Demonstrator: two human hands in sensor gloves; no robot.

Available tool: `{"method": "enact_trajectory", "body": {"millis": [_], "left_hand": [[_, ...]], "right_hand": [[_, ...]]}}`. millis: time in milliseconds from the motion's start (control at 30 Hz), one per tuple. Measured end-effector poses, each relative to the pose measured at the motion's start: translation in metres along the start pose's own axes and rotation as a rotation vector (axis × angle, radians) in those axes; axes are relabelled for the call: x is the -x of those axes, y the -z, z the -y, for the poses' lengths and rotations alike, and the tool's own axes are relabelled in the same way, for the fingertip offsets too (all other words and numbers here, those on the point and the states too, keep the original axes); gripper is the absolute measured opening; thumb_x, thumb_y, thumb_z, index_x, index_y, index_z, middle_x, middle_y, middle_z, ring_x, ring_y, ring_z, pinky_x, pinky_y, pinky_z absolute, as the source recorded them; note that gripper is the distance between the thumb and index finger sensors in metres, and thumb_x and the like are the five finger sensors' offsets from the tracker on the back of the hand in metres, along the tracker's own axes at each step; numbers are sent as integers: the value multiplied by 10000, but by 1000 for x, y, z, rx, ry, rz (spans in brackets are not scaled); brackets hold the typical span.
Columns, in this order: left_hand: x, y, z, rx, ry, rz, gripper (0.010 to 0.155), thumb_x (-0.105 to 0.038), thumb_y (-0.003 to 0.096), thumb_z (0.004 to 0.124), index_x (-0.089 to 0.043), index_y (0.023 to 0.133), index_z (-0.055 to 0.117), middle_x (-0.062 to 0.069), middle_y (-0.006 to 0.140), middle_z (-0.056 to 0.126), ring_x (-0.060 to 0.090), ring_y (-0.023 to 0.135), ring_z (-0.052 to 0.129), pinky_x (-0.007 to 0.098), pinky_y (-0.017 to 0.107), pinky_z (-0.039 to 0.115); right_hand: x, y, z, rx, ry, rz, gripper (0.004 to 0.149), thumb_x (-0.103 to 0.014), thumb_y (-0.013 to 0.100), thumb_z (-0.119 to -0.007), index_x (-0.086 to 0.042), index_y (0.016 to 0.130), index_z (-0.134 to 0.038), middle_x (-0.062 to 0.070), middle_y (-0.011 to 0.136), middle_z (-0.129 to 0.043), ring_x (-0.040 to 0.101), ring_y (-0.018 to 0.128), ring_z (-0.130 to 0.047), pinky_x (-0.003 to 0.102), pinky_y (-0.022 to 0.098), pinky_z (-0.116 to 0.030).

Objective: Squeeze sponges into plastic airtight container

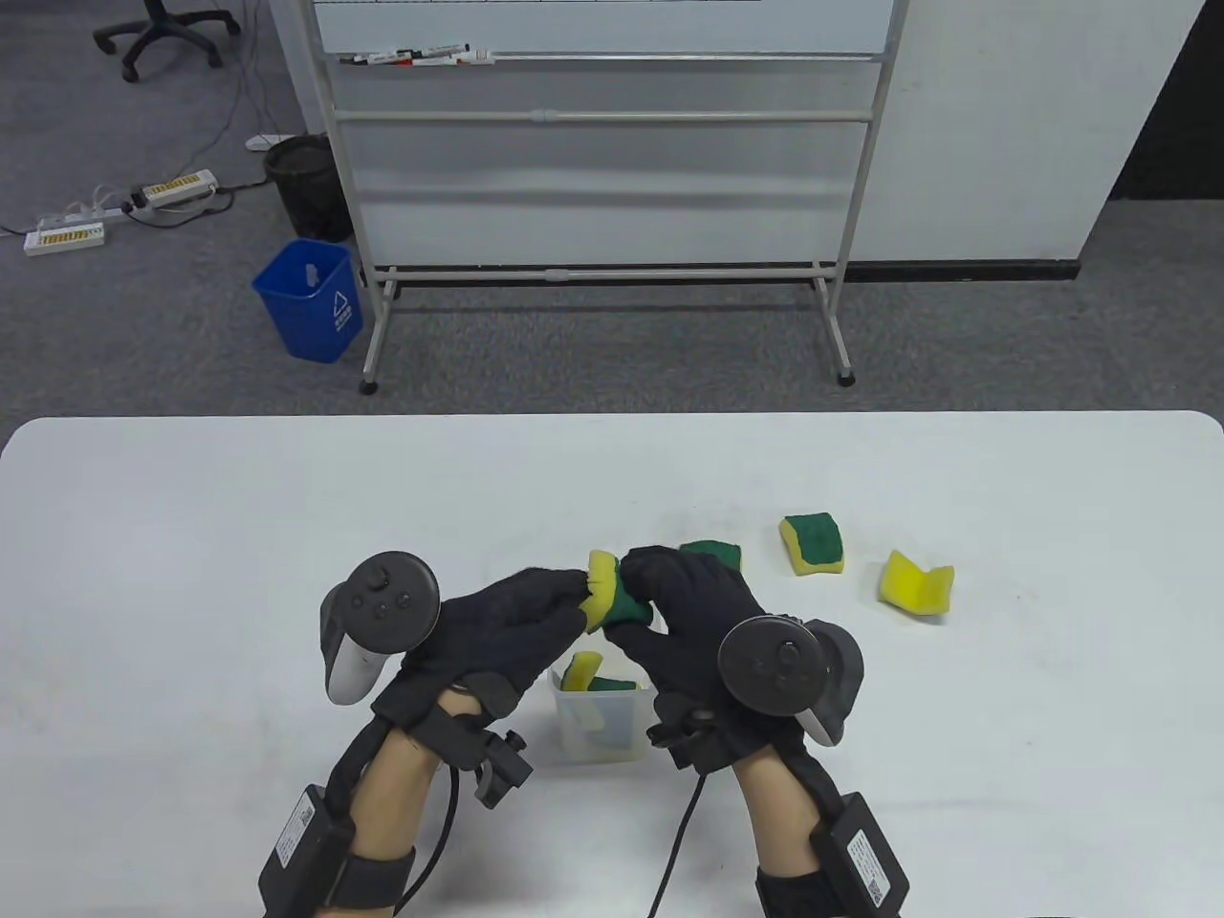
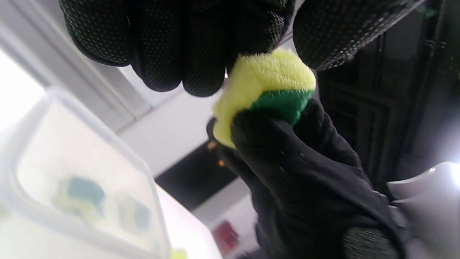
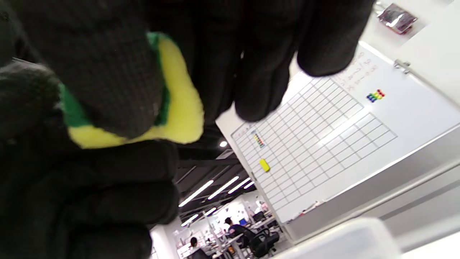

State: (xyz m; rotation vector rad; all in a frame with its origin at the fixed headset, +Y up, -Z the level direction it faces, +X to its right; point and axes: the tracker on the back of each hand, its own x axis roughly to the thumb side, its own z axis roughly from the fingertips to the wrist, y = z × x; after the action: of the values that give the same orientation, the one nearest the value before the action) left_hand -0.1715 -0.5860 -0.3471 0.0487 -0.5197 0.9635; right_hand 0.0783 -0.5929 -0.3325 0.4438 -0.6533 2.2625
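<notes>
Both hands hold one yellow-and-green sponge (image 1: pixel 608 601) above the table, just beyond the clear plastic container (image 1: pixel 601 727). My left hand (image 1: pixel 516 626) pinches its yellow side; my right hand (image 1: pixel 684 612) grips the green side. The squeezed sponge shows in the left wrist view (image 2: pixel 264 90) and in the right wrist view (image 3: pixel 172 115). The container stands between my wrists and holds sponges (image 1: pixel 585 674); it shows blurred in the left wrist view (image 2: pixel 82 180).
Loose sponges lie on the white table (image 1: pixel 191 535) to the right: one partly behind my right hand (image 1: pixel 715 552), one green-topped (image 1: pixel 813 543), one folded yellow (image 1: pixel 916 583). A whiteboard stand (image 1: pixel 602 191) and a blue bin (image 1: pixel 311 298) are beyond the table.
</notes>
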Motion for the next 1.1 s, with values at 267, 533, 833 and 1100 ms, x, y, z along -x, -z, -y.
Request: {"method": "enact_trajectory", "body": {"millis": [267,533,833,1100], "left_hand": [[-14,0,7,48,221,211,728,-472,456,867,-365,1093,532,6,1233,485,428,1102,542,705,738,555],[-6,-4,5,-231,300,126,516,-440,428,858,-204,884,809,31,785,1001,270,699,1011,532,613,816],[19,6,14,59,183,27,679,-524,476,788,-213,1052,610,87,1077,759,403,1001,723,636,703,658],[31,12,33,338,377,-58,943,-632,443,809,-249,1136,297,76,1255,285,461,1134,288,726,763,424]], "right_hand": [[-11,1,-3,-106,-35,24,532,-440,319,-1007,-243,798,-885,33,753,-1036,251,644,-1067,539,643,-752],[-8,0,-1,-42,103,24,609,-409,362,-971,-277,936,-814,-10,798,-987,258,717,-1006,562,665,-709],[-8,-2,-2,6,18,17,531,-396,377,-952,-335,888,-821,8,699,-1010,255,606,-1031,565,655,-715],[-10,-1,-12,-132,-216,-15,450,-384,378,-972,-321,823,-937,5,721,-986,286,689,-975,612,686,-652]]}}
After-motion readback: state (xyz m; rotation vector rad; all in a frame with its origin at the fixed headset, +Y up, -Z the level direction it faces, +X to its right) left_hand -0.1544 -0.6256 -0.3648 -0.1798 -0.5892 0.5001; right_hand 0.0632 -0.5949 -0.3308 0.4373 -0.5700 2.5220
